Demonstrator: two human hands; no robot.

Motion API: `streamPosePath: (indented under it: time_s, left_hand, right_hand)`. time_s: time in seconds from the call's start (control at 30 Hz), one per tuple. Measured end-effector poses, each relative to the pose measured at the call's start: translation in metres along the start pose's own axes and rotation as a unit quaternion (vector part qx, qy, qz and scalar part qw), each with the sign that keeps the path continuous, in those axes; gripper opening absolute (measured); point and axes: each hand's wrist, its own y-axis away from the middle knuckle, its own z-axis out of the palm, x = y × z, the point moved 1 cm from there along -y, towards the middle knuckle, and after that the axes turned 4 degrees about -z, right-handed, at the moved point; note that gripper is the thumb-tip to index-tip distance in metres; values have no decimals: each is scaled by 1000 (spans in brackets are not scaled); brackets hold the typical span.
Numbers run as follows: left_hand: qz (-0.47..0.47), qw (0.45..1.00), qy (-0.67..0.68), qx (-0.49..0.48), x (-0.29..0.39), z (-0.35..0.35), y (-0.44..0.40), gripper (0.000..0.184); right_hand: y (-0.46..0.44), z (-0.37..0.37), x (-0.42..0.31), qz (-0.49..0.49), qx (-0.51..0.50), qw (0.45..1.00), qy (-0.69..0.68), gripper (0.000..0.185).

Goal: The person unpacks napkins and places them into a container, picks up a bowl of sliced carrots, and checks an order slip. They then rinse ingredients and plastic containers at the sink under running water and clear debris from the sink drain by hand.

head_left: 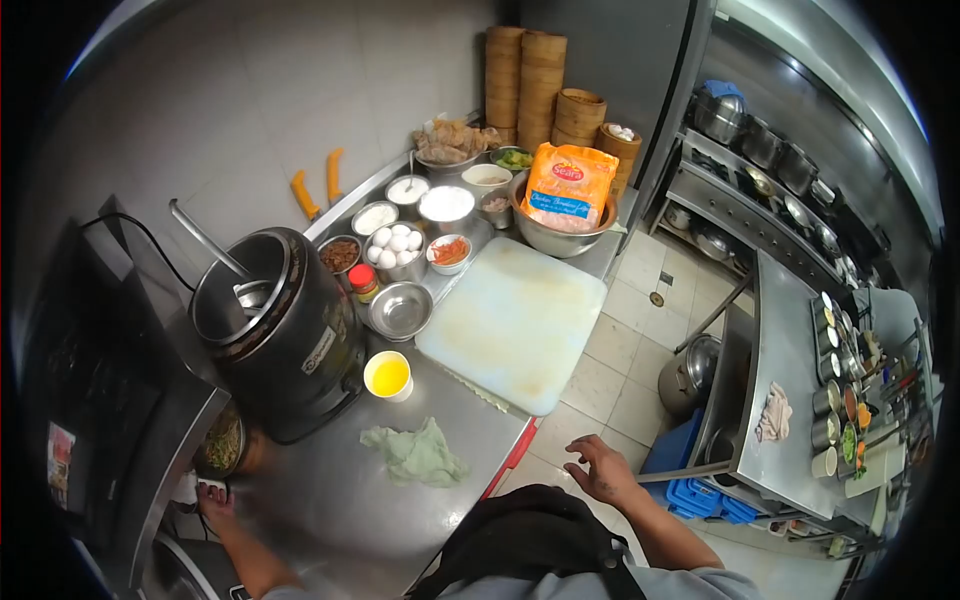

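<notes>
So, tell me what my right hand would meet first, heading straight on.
Your right hand would likely meet the white cutting board at its near corner, though their heights are hard to compare.

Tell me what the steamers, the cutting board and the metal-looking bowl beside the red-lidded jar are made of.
Steamers: bamboo or thin wood, matt, judging by the tan banded sides.
Board: probably plastic, dull off-white with yellowish stains.
Bowl: likely stainless steel, given its silvery shine.

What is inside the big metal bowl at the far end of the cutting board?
An orange Seara bag sits in the metal bowl, sticking up above the rim. The bag hides the bottom, so anything underneath cannot be seen.
</notes>
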Motion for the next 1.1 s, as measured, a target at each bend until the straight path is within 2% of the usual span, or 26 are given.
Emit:
streamPosePath:
  time_s: [0.03, 0.1, 0.13, 0.2, 0.27, 0.33, 0.4, 0.47, 0.5, 0.53, 0.6, 0.67, 0.7, 0.77, 0.83, 0.87, 0.9, 0.97, 1.0, 1.07, 1.1]
  left_hand:
    - [-3, 1000, -2, 4, -4, 1, 2, 48]
    - [76, 989, 44, 118, -19, -1, 14, 39]
    - [75, 989, 40, 121, -32, 2, 26, 39]
    - [286, 935, -61, 200, -70, 12, 58, 23]
    - [350, 923, -32, 157, -99, 94, 195, 19]
    - [366, 930, -4, -16, -130, 147, 271, 14]
    - [391, 894, -70, -207, -154, 209, 346, 17]
    - [351, 890, -147, -250, -189, 260, 394, 13]
    - [313, 882, -163, -312, -208, 288, 414, 14]
    - [272, 869, -180, -373, -226, 318, 432, 15]
    - [197, 857, -253, -404, -255, 395, 461, 15]
    - [182, 847, -273, -419, -289, 481, 470, 17]
    - [172, 846, -272, -425, -312, 525, 469, 17]
    - [128, 860, -261, -419, -348, 617, 477, 20]
    - [52, 884, -256, -387, -380, 696, 483, 24]
    - [11, 894, -257, -367, -395, 726, 478, 27]
    - [13, 896, -256, -363, -402, 751, 475, 27]
    - [-73, 902, -253, -341, -412, 790, 472, 27]
    - [-70, 906, -248, -337, -414, 803, 474, 27]
    - [41, 888, -356, -289, -415, 821, 478, 27]
    - [46, 887, -358, -288, -419, 824, 470, 27]
  right_hand:
    - [-6, 0, 3, 5, -6, 1000, 4, 26]
    - [-22, -2, 5, 1, -8, 1000, 11, 28]
    - [-33, -6, 6, -9, -1, 1000, 7, 28]
    - [-57, -14, 10, -30, 24, 999, -3, 30]
    - [-82, -20, 26, -39, 54, 998, -3, 30]
    - [-110, -30, 47, -45, 97, 994, 4, 32]
    - [-142, -45, 73, -45, 133, 990, -1, 34]
    - [-186, -67, 103, -47, 201, 978, -10, 35]
    - [-212, -83, 120, -45, 246, 968, -14, 35]
    - [-247, -96, 147, -55, 303, 947, -96, 35]
    - [-316, -137, 204, 0, 380, 914, -141, 32]
    - [-385, -170, 261, 41, 415, 885, -207, 34]
    - [-415, -181, 288, 39, 409, 886, -216, 34]
    - [-471, -195, 330, 165, 335, 868, -326, 37]
    - [-500, -199, 347, 171, 299, 876, -339, 33]
    - [-512, -199, 358, 162, 227, 871, -404, 28]
    - [-523, -200, 366, 150, 153, 860, -463, 24]
    - [-532, -204, 366, 101, 111, 855, -497, 13]
    - [-537, -205, 367, 86, 87, 866, -486, 12]
    - [-547, -208, 371, 67, 61, 874, -478, 11]
    - [-550, -209, 373, 37, 24, 881, -472, 10]
